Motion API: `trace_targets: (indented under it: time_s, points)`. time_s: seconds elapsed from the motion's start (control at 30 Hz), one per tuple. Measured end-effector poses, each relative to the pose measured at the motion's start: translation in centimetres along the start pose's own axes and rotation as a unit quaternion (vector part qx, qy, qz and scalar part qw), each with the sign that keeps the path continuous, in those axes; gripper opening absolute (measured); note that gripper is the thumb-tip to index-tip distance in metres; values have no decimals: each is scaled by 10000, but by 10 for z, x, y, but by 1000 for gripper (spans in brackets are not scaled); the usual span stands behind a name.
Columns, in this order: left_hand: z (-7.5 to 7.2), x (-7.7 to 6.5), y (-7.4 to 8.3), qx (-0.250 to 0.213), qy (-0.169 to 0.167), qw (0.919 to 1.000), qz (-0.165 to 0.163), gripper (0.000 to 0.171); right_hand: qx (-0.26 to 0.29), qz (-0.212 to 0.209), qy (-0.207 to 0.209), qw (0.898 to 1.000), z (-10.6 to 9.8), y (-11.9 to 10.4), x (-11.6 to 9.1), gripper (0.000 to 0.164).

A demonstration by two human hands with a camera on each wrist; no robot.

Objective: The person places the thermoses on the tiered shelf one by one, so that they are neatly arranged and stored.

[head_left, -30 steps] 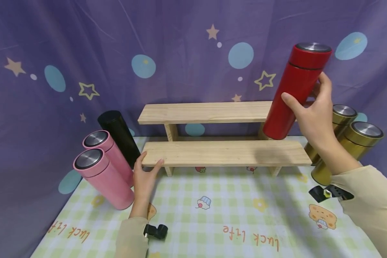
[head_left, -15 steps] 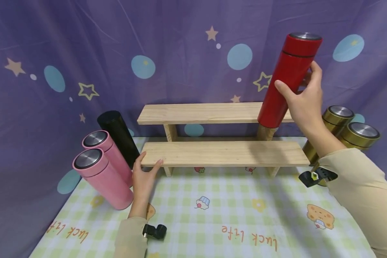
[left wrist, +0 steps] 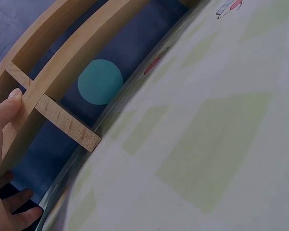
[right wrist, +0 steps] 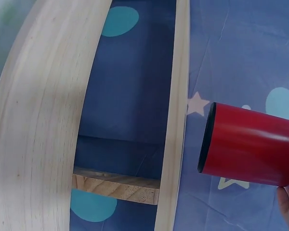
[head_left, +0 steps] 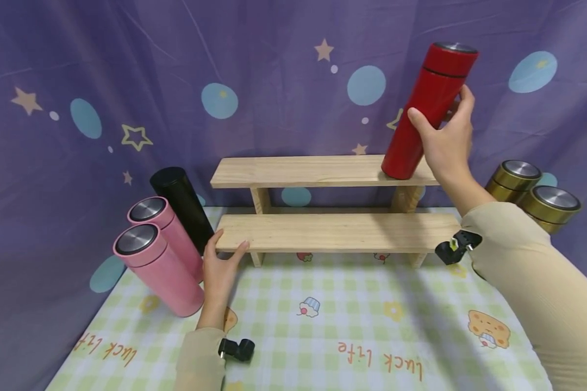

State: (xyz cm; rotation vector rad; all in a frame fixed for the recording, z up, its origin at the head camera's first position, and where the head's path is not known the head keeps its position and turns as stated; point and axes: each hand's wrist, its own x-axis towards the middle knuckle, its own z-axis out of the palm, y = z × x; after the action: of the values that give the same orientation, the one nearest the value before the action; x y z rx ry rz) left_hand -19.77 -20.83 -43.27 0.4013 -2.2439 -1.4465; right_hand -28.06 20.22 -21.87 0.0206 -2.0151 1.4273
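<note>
My right hand (head_left: 447, 136) grips a red vacuum flask (head_left: 428, 111) with a steel-topped lid, thumb on its near side. The flask leans with its top to the right, its base over the right part of the upper board (head_left: 298, 171). In the right wrist view, a gap shows between the flask's dark base rim (right wrist: 207, 139) and the upper board's edge (right wrist: 173, 120). My left hand (head_left: 220, 271) holds the left end of the two-tier wooden shelf's lower board (head_left: 332, 231). Its thumb (left wrist: 12, 103) lies on the board's front edge, the fingers round the end.
Two pink flasks (head_left: 163, 277) and a black flask (head_left: 183, 206) stand left of the shelf, close to my left hand. Two gold flasks (head_left: 548, 209) stand at the right, partly hidden behind my right sleeve (head_left: 528, 260). A purple curtain (head_left: 283, 70) hangs behind the checked tablecloth (head_left: 352, 304).
My right hand has carried the red flask left, upward and back, from in front of the shelf to over the upper board. My left hand has stayed on the lower board.
</note>
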Motion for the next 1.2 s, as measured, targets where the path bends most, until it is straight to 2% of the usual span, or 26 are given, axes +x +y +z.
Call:
trace_targets:
  time_s: [0.13,0.63,0.93,1.2]
  points:
    - [0,0,0,-49,-11,10000,16,81,-147,33,23,9999,4,3,5,77]
    - [0,-2,-1,-46,13,10000,5,81,-180,157,-209,9995,14,13,8,82]
    - [-2,-3,1,46,49,10000,-10,81,-464,-121,-305,9984,14,14,7,84]
    - [-1,-3,2,18,16,10000,20,81,-493,-152,-158,9985,15,17,9,83]
